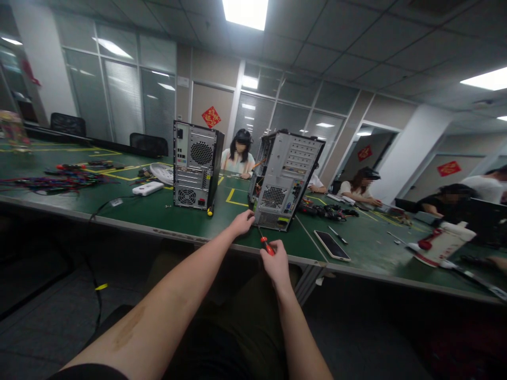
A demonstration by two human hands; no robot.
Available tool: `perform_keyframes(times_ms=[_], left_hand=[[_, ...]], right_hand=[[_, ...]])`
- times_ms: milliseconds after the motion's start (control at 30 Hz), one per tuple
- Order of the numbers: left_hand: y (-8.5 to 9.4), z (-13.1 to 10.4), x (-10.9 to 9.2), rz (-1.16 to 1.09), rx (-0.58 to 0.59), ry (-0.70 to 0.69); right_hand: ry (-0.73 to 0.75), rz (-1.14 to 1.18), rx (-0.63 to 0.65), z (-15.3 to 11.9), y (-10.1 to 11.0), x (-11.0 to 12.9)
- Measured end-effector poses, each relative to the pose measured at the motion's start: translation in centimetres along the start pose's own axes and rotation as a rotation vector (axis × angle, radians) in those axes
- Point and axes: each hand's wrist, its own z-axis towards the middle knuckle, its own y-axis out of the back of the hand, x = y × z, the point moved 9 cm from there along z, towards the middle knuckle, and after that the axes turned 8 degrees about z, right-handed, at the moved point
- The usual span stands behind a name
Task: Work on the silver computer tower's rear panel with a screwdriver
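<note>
My right hand [276,259] is closed around the red handle of a screwdriver [268,247]. The shaft points up at the bottom of a computer case [295,153], which stands tilted with its back panel towards me. At that case's lower left corner, my left hand [242,222] has its fingers closed against the edge; the exact fingertip contact is partly hidden. A second computer case [194,163] stands upright to the left, also back panel forward. Beside its base lies a yellow-tipped tool [210,211], partly hidden behind the case.
The green table [233,232] has its front edge just below my hands. A phone [331,245] and a thin pen-like tool [337,235] lie right. Left are a white power strip [148,188] and tangled cables [59,179]. Several people sit across and to the right.
</note>
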Motion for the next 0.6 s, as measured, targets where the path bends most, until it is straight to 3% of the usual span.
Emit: perform_keyframes(times_ms=[67, 133, 233, 600], left_hand=[[0.0, 0.0, 0.0, 0.000, 0.000, 0.008], [0.0, 0.0, 0.0, -0.004, 0.002, 0.013], [-0.1, 0.1, 0.1, -0.021, 0.001, 0.012], [-0.1, 0.1, 0.0, -0.012, 0.012, 0.009]], right_hand=[[0.066, -0.127, -0.006, -0.7, 0.3, 1.2], [0.246, -0.515, -0.018, -1.6, -0.1, 3.2], [0.344, -0.828, 0.037, -2.6, -1.4, 3.8], [0.419, -1.099, 0.130, -2.4, -2.6, 3.6]])
